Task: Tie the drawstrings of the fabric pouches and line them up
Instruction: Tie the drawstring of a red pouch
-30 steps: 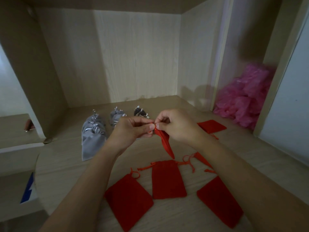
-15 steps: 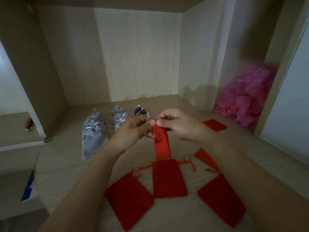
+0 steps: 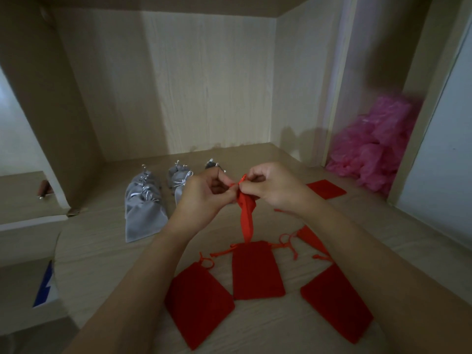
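I can read no writing, label, brand or number here. There is none on the red pouch (image 3: 246, 215) I hold up and none on the grey pouches (image 3: 144, 215). The blue-and-white sheet (image 3: 46, 287) at my lower left is too dim and cut off to make out.

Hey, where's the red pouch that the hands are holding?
The held pouch hangs at the centre of the head view, top pinched between the left hand and right hand, just above the middle flat pouch on the wooden shelf.
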Available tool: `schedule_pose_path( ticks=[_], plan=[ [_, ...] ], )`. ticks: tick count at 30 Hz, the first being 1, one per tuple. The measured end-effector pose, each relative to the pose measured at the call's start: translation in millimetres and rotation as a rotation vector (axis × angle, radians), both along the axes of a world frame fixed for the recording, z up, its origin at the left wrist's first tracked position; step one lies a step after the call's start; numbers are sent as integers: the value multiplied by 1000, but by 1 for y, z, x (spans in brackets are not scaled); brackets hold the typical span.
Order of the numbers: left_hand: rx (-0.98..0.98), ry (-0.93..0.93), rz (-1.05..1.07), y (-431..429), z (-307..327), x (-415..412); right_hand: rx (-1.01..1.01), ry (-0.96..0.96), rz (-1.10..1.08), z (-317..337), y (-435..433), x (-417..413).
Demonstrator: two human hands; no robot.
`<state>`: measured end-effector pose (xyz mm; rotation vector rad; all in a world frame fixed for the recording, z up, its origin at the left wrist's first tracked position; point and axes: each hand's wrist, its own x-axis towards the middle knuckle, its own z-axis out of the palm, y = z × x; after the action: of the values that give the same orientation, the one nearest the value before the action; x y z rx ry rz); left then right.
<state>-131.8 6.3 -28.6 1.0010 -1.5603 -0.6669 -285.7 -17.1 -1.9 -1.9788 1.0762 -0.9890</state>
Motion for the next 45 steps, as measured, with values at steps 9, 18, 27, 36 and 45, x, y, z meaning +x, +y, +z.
schedule_pose_path(
  ticks=[9,18,27,36,45],
  plan=[
    [-240,-238,230,0,0,2,148,-292,131,0,-2,-1],
    [-166,73,88,3,1,-6,96,-404,170,-2,-3,-10],
    [-227,91,81,4,-1,-11,414,-605,295,-6,-4,-9],
    [-234,96,112,4,-2,-10,249,-460,225,-1,-4,-12],
    [-420,-115,333,5,1,-6,-32,-217,142,4,-2,-8]
  ],
)
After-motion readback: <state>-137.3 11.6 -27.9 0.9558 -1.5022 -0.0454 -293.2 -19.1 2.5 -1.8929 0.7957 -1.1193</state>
